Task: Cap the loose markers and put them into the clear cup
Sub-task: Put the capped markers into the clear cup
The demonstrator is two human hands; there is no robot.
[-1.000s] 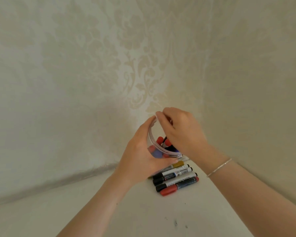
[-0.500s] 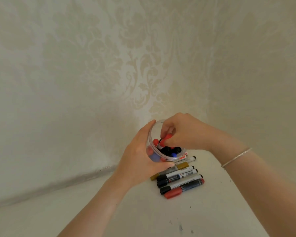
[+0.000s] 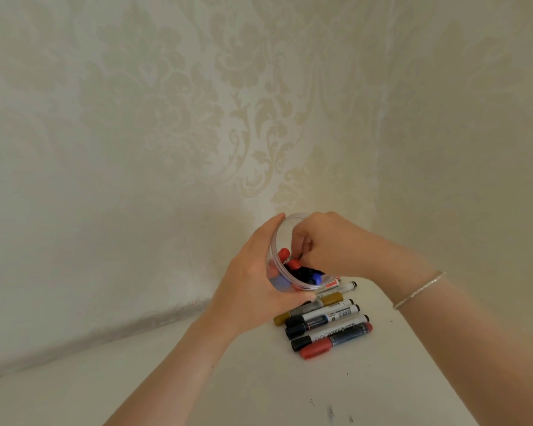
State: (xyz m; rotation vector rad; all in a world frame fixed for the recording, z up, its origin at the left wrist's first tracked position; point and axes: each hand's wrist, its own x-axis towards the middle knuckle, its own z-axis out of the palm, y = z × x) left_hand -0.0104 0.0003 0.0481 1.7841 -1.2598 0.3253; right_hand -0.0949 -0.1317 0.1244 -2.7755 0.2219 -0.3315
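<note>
My left hand [image 3: 253, 281] grips the clear cup [image 3: 275, 241], tilted with its mouth towards me. Red, black and blue marker ends [image 3: 293, 265] show inside it. My right hand [image 3: 330, 241] reaches over the rim with curled fingers among the markers; whether they pinch one is hidden. Several capped markers lie side by side on the white table [image 3: 259, 379] just below the cup: a gold one [image 3: 330, 301], black-capped ones [image 3: 323, 319] and a red-capped one [image 3: 336, 342].
Patterned cream walls meet in a corner right behind the cup. A thin bracelet [image 3: 419, 290] sits on my right wrist. A few dark ink specks [image 3: 331, 412] mark the table near its front.
My right hand has dipped from the cup's rim down into its mouth, with fingers now among the marker ends. The left hand keeps holding the cup in much the same place.
</note>
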